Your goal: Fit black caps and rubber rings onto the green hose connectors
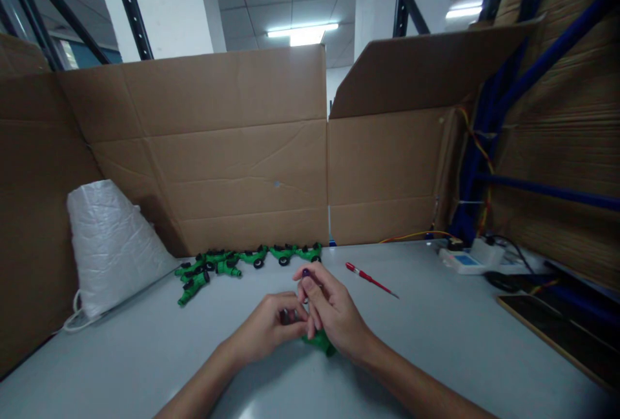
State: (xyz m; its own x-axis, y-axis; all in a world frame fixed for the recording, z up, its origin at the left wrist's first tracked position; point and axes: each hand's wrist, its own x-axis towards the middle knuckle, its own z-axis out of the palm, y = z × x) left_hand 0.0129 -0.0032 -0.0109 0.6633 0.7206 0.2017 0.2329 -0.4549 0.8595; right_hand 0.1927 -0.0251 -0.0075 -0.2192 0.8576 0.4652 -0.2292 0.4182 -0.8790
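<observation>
r. hand point(339, 317) is pinching a small dark round-ended item point(305, 273) btwn fingers; l. hand point(268, 327) is curling its fingers alongside, hold unclear; a green plastic piece point(320, 341) is showing below r. hand.

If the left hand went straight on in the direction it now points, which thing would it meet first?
The left hand points toward the right hand, so it would probably meet that one first; they may already touch, but the depth is unclear.
</observation>
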